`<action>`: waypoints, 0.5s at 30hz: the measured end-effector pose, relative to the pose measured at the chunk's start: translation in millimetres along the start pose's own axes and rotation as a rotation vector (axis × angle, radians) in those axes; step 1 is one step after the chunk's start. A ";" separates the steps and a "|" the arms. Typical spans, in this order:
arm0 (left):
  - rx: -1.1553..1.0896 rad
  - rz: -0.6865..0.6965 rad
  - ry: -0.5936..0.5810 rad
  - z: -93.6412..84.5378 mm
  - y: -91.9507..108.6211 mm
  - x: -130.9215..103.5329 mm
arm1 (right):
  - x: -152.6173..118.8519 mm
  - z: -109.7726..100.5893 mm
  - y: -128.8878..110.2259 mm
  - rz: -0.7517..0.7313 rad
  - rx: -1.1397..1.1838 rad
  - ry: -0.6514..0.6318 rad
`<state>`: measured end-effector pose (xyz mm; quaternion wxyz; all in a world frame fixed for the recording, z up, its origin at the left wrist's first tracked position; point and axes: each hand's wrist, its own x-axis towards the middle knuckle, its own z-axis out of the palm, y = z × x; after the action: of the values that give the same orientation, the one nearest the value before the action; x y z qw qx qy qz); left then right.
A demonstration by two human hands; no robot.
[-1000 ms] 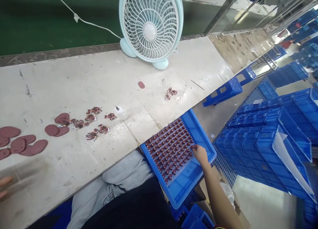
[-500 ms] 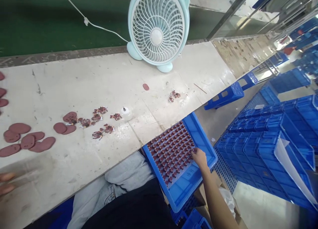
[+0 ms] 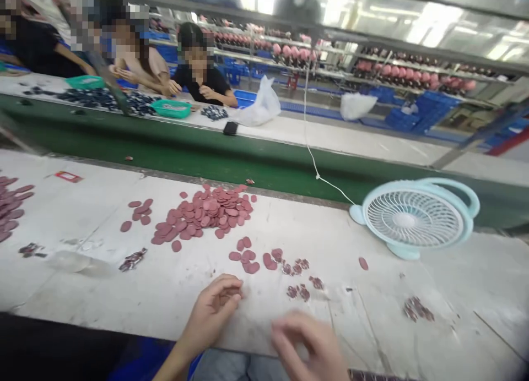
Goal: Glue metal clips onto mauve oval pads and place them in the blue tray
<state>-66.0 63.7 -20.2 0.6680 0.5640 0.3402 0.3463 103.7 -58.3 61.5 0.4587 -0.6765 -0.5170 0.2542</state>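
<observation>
Left hand (image 3: 215, 304) rested at the near edge of the table (image 3: 124, 293), fingers (image 3: 231, 297) curled loosely inward toward the palm; whether they pinched anything could not be told. Right hand (image 3: 308, 342) hung blurred just above the table edge, fingers half spread and bent, nothing visible in them, though blur hid detail. Nearest to both hands lay a few small dark red pieces (image 3: 303, 292) and several flat maroon discs (image 3: 248, 262), apart from the fingers. A large heap of discs (image 3: 206, 210) sat farther back. A pale blue fan (image 3: 413, 218) stood at right, and its cord (image 3: 314, 161) ran upward. Other people sat at a far table (image 3: 289, 128), faces obscured. The wrists were cut off by the lower frame.
</observation>
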 end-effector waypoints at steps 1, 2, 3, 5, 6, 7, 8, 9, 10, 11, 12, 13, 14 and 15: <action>0.012 0.019 -0.027 -1.9 -2.0 -1.1 | 43.9 18.2 -10.8 -0.008 -0.109 -0.033; 0.026 0.034 -0.047 -4.1 -3.7 -1.7 | 89.0 32.7 -17.7 -0.018 -0.248 -0.040; 0.039 0.045 -0.063 -6.1 -4.8 -1.8 | 133.8 44.0 -20.7 -0.024 -0.316 -0.033; 0.053 0.051 -0.074 -9.4 -5.6 -0.8 | 215.7 59.3 -17.4 -0.025 -0.412 -0.020; 0.053 0.055 -0.073 -10.5 -5.7 0.0 | 249.9 64.6 -12.7 -0.018 -0.464 -0.015; 0.049 0.060 -0.070 -11.2 -5.9 0.7 | 278.3 68.8 -7.0 -0.002 -0.514 -0.018; 0.042 0.065 -0.067 -11.7 -6.2 1.3 | 300.6 72.2 -1.1 0.014 -0.561 -0.025; 0.034 0.068 -0.066 -12.0 -6.7 1.6 | 317.2 74.9 4.4 0.033 -0.606 -0.035; 0.026 0.069 -0.065 -12.1 -7.5 1.7 | 328.8 77.0 9.3 0.052 -0.648 -0.046; 0.020 0.071 -0.064 -12.3 -8.4 1.5 | 336.4 78.4 13.3 0.071 -0.684 -0.056; 0.015 0.072 -0.065 -12.4 -9.3 1.2 | 341.1 79.2 16.5 0.088 -0.715 -0.062; 0.013 0.073 -0.068 -12.7 -10.0 0.7 | 343.6 79.1 19.1 0.102 -0.739 -0.063; 0.012 0.074 -0.070 -13.0 -10.5 0.2 | 344.6 78.0 21.4 0.114 -0.756 -0.058; 0.015 0.075 -0.074 -13.4 -10.8 -0.3 | 344.3 75.8 23.7 0.124 -0.768 -0.047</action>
<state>-76.6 69.0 -32.6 0.6624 0.5938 0.2964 0.3475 168.6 288.9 51.4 0.1440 -0.8228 -0.5432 0.0850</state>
